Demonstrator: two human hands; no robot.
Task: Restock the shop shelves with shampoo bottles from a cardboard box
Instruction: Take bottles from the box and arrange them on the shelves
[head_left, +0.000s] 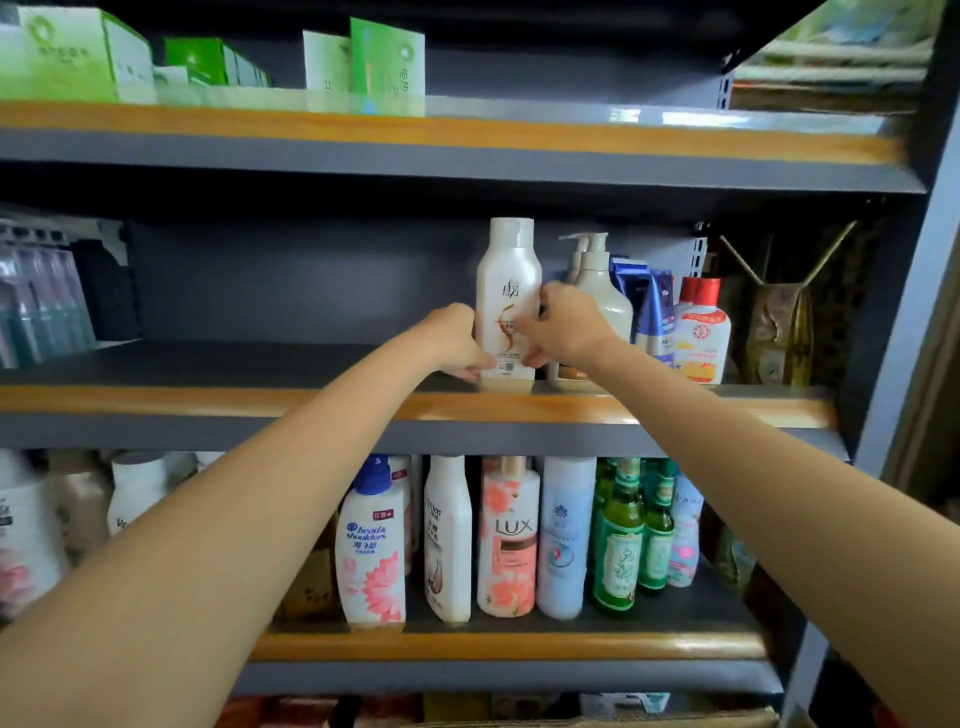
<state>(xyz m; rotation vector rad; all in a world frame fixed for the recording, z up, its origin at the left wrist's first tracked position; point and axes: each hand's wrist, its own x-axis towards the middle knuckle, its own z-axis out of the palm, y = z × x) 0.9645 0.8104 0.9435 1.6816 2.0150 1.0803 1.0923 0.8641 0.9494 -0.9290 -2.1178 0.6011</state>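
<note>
Both hands gripped one white shampoo bottle (508, 306), the left hand (457, 340) and right hand (563, 325) curled round its sides, upright on the middle shelf (208, 400) (label characters unreadable). Below stood Head & Shoulders (371, 551) and LUX (509, 540).

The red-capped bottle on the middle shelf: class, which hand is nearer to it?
Right. The right hand grips the white shampoo bottle on the side toward the red-capped bottle; the left hand holds the far side.

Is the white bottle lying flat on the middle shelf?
No, the white bottle stands upright at the front of the middle shelf, with both hands on its lower sides.
</note>
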